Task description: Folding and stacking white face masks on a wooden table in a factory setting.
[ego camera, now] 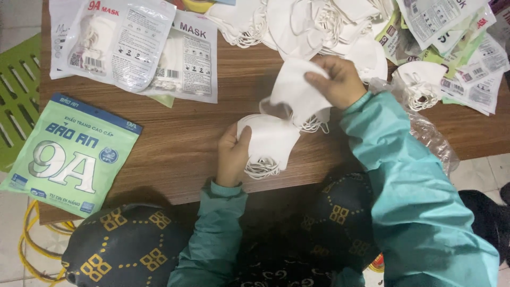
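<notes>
Gripping white masks [268, 141] in left hand [232, 157] and right hand [340, 79], green rectangular package [69, 154] far left, clear packets [133, 48] above.

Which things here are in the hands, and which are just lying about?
In hand: masks in left hand; mask in right hand.
Lying about: green packet, clear packets, mask pile, wrappers, table.

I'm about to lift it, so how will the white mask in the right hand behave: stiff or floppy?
Probably floppy: the white mask bends and folds where the right hand pinches it. Likely very light, being thin fabric. Its loose ear loops dangle and could snag the stack of masks that the left hand holds.
</notes>
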